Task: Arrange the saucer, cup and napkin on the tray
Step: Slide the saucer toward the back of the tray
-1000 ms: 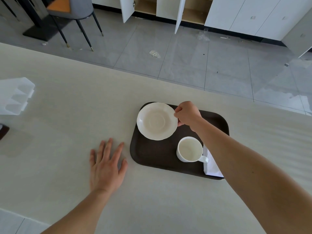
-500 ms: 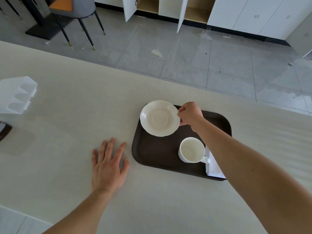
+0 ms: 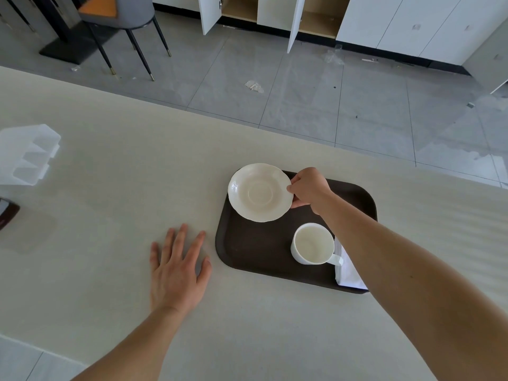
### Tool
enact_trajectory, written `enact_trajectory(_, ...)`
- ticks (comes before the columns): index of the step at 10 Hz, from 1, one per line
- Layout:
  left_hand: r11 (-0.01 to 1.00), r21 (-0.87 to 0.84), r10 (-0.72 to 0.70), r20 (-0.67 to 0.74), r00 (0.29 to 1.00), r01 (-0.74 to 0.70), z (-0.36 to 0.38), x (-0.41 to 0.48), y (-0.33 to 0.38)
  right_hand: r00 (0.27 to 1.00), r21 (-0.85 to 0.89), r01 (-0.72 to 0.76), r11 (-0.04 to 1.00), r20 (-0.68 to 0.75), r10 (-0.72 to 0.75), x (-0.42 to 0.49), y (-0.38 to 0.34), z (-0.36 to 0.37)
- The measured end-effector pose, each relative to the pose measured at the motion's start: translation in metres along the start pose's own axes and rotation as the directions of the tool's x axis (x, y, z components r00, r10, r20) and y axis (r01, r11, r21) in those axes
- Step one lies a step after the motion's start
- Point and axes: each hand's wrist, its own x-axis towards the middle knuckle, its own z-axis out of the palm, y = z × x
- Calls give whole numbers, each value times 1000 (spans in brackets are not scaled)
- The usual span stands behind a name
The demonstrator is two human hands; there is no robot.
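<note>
A dark brown tray (image 3: 253, 251) lies on the pale counter. My right hand (image 3: 309, 188) pinches the right rim of a cream saucer (image 3: 259, 192), held over the tray's far left corner, its edge reaching past the tray rim. A white cup (image 3: 313, 244) stands upright on the tray's near right part, handle pointing right. A folded white napkin (image 3: 346, 268) lies right of the cup, partly hidden by my right forearm. My left hand (image 3: 177, 266) rests flat on the counter left of the tray, fingers spread, holding nothing.
A clear plastic divided box (image 3: 26, 155) sits at the counter's left edge, with a dark object (image 3: 7, 215) just below it. Beyond the counter's far edge is grey tiled floor, a chair (image 3: 123, 20) and open white cabinets (image 3: 275, 15).
The saucer in my right hand has shifted slightly toward the tray's far left corner. My left hand, the cup and the napkin have stayed put.
</note>
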Motion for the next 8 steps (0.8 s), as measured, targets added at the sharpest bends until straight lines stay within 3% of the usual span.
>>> enact_trajectory(8,1000,-5,5,-12,1000,-5,3,1,-1,994,109,-42,993,102,31,-5,-1,1)
